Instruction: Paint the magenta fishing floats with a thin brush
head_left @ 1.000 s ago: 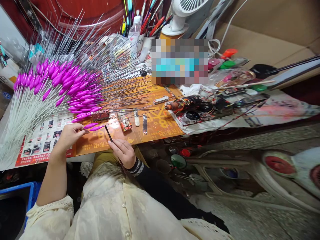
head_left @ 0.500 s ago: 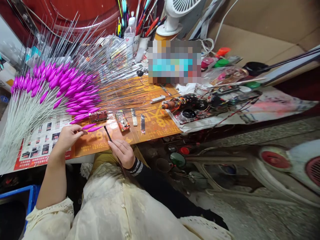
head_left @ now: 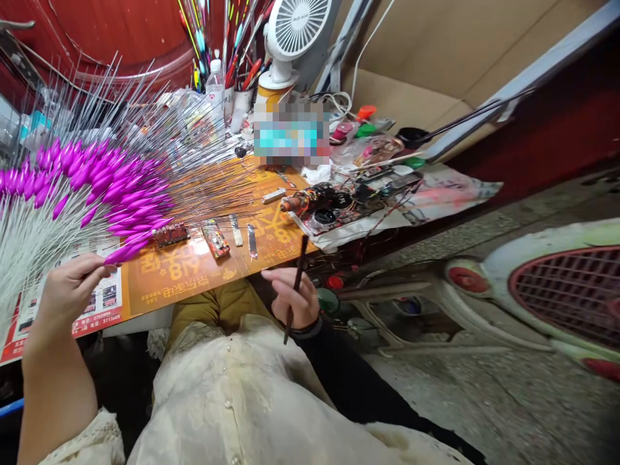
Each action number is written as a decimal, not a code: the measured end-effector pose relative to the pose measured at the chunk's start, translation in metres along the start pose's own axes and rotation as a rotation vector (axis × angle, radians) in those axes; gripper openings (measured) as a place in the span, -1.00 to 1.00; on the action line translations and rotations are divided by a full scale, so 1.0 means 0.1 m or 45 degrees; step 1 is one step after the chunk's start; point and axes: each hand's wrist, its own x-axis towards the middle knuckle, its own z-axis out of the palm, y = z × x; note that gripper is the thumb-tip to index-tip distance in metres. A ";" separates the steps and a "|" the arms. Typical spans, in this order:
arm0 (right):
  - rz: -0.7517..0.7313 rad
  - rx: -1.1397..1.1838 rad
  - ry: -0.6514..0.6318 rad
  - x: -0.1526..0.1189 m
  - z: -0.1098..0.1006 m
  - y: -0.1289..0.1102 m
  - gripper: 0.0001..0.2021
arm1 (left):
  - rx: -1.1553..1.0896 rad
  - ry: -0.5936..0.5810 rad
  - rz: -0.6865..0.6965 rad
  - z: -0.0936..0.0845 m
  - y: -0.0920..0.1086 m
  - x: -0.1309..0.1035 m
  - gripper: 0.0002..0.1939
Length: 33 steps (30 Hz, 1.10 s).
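My left hand (head_left: 77, 284), at the table's left front, has its fingertips pinched at the near end of a magenta fishing float (head_left: 116, 254). Many more magenta floats (head_left: 104, 174) with pale thin stems fan out just beyond it, their dark tips pointing to the back. My right hand (head_left: 295, 300) is off the table's front edge, fingers closed round a slim dark paintbrush (head_left: 302, 252). The brush stands nearly upright, apart from the floats.
Small paint-stained blocks (head_left: 215, 239) and strips (head_left: 252, 241) lie on the orange tabletop sheet (head_left: 184, 278). A white fan (head_left: 298, 29), a plastic bottle (head_left: 214, 81) and cups of floats stand at the back. Stained paper (head_left: 436, 194) with black caps lies right.
My right hand has moved right with the brush, away from the float, and the brush has tipped more upright. My left hand has shifted left. The view has turned to the right.
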 end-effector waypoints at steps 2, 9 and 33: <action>0.055 -0.188 0.036 0.11 -0.01 0.17 -0.57 | 0.027 0.117 0.038 -0.06 0.03 0.01 -0.79; 0.029 -0.411 -0.282 0.60 0.43 0.67 -0.75 | 0.389 0.319 0.098 -0.08 0.06 0.10 -0.68; 0.185 -0.806 -0.405 0.78 -0.90 1.19 -0.64 | -0.020 0.141 -0.184 0.26 -0.58 0.41 -0.60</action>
